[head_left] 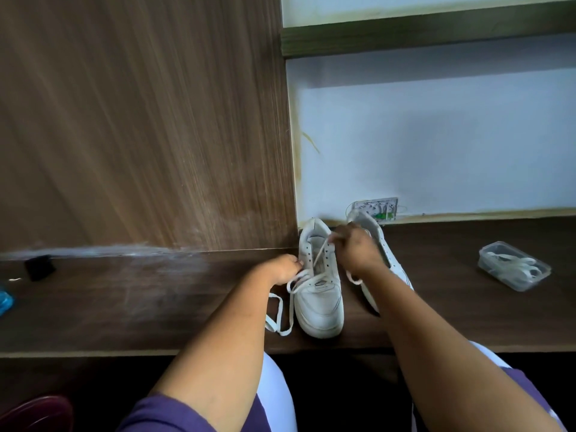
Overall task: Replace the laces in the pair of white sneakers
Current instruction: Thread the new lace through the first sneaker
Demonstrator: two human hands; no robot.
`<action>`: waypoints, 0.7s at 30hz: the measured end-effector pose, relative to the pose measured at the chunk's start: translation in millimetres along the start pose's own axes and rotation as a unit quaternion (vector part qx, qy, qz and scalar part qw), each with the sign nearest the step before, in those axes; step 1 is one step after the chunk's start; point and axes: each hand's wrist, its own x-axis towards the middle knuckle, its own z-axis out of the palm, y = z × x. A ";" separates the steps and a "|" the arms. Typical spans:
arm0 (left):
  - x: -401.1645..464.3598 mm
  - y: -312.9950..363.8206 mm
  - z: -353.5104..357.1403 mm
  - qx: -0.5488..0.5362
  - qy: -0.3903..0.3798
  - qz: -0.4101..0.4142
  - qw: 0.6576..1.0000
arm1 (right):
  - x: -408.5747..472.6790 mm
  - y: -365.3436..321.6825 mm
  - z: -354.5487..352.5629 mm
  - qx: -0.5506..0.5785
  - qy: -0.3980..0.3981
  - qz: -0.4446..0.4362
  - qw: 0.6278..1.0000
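A white sneaker [319, 294] stands on the dark wooden desk [156, 307], toe toward me. Its white lace [280, 313] is partly threaded, and a long loop of it trails on the desk to the shoe's left. My left hand [285, 269] pinches the lace at the sneaker's left side. Over the upper eyelets, my right hand [355, 247] pinches the other lace end. The second white sneaker [386, 254] lies to the right, partly hidden behind my right hand and forearm.
A clear plastic box [514, 265] holding white laces sits at the desk's right. A black object [40, 267] and something blue [5, 302] lie at the far left. A wooden panel [140, 120] and a wall socket [378, 208] stand behind the shoes.
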 end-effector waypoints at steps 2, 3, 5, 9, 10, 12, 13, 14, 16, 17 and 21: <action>-1.5 -2.7 0.5 0.009 -0.017 -0.007 1.000 | 5.5 0.8 -21.5 0.095 0.123 0.048 0.987; -0.3 -5.3 1.1 -0.003 -0.024 -0.010 1.000 | 7.4 2.3 -31.5 0.132 0.163 0.078 0.975; 1.0 -7.0 2.6 -0.028 -0.038 -0.019 0.999 | 11.4 6.6 -43.9 0.173 0.197 0.131 0.956; 8.8 -4.4 1.3 -0.037 0.057 0.053 0.996 | 8.4 -3.7 -43.2 0.439 0.116 0.188 0.871; 5.8 1.0 -0.1 -0.048 0.099 0.103 0.989 | 6.7 -8.7 -42.6 0.495 0.087 0.191 0.843; 2.2 12.5 1.0 -0.029 0.131 0.198 0.971 | 1.4 -22.9 -46.1 0.552 0.060 0.183 0.811; 3.2 17.6 3.8 0.017 0.124 0.218 0.968 | 1.1 -26.7 -48.3 0.568 0.057 0.173 0.803; 3.8 22.2 7.6 0.077 0.118 0.232 0.963 | 1.7 -29.0 -50.5 0.577 0.062 0.162 0.798; 8.0 25.6 14.7 0.175 0.120 0.234 0.949 | 4.1 -30.3 -57.1 0.580 0.088 0.142 0.797; 10.3 25.3 15.0 0.194 0.127 0.237 0.943 | 4.4 -30.3 -61.4 0.584 0.108 0.136 0.793; 7.7 29.8 1.2 0.148 0.112 0.264 0.947 | 5.9 -26.7 -78.8 0.607 0.198 0.128 0.759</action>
